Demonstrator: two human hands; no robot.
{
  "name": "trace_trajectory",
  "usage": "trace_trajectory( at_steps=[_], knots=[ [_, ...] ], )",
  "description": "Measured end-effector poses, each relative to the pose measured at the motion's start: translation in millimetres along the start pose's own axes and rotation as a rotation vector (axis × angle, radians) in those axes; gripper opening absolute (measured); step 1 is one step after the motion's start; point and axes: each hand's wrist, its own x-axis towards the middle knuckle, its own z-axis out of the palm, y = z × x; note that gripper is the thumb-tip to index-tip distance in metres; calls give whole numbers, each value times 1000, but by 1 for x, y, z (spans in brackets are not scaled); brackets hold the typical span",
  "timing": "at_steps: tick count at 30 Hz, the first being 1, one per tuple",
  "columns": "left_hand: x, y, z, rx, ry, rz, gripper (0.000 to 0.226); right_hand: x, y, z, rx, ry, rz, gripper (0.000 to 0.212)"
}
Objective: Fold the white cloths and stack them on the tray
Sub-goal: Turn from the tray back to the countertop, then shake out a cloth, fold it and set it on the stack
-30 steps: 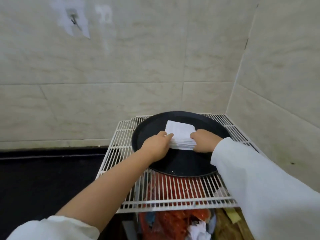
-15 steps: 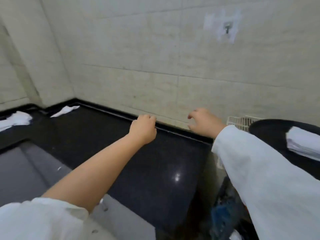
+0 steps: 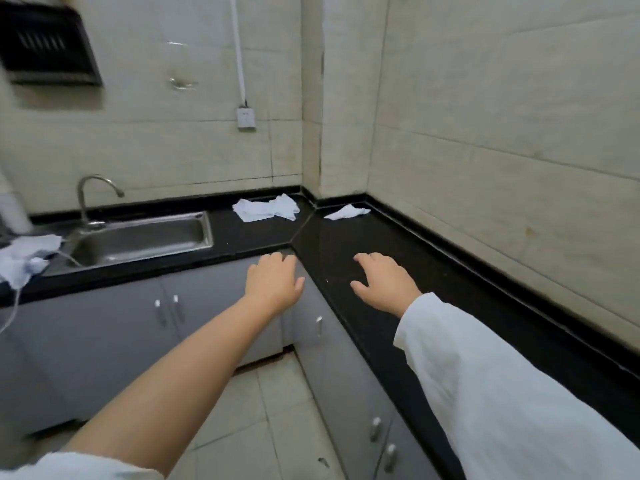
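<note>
Neither grip holds anything: left hand (image 3: pixel 273 284) and right hand (image 3: pixel 382 284) reach open-fingered at centre frame toward crumpled cloths (image 3: pixel 266 208) on the surface (image 3: pixel 363 244), likely to fetch one.

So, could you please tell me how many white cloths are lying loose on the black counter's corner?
2: a larger crumpled cloth left of the corner seam, a smaller cloth right of it. The pale heap beside the sink may hold more.

Counts, head view. White cloths lying on the black countertop (image 3: pixel 433 271): two in the far corner, a larger crumpled cloth (image 3: pixel 266 208) and a smaller cloth (image 3: pixel 347 212); a third heap (image 3: pixel 26 254) left of the sink (image 3: pixel 138 237). Sink: one. Faucet (image 3: pixel 93 195): one. Wall socket (image 3: pixel 246 117): one. Hands showing: two, left hand (image 3: pixel 273 282) and right hand (image 3: pixel 384 284).
</note>
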Motion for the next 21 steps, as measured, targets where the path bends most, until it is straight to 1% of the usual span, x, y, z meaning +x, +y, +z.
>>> trace_trajectory(
  at_steps=[4, 9, 13, 17, 19, 21],
  knots=[
    [87, -50, 12, 47, 18, -77, 44, 113, -14, 23, 27, -26, -61, 51],
    [211, -97, 4, 63, 21, -149, 44, 262, -25, 23, 50, -14, -94, 48],
    [291, -138, 10, 61, 26, -185, 45, 362, -29, 31, 83, 10, -76, 43],
    [363, -185, 41, 64, -45, -202, 45, 451, -27, 66, 110, -46, -30, 44],
    [405, -211, 57, 93, -82, -183, 45, 494, -27, 88, 96, -87, -8, 42],
    [454, -239, 69, 116, -87, -153, 44, 540, -28, 107, 73, -101, 20, 39]
  ],
)
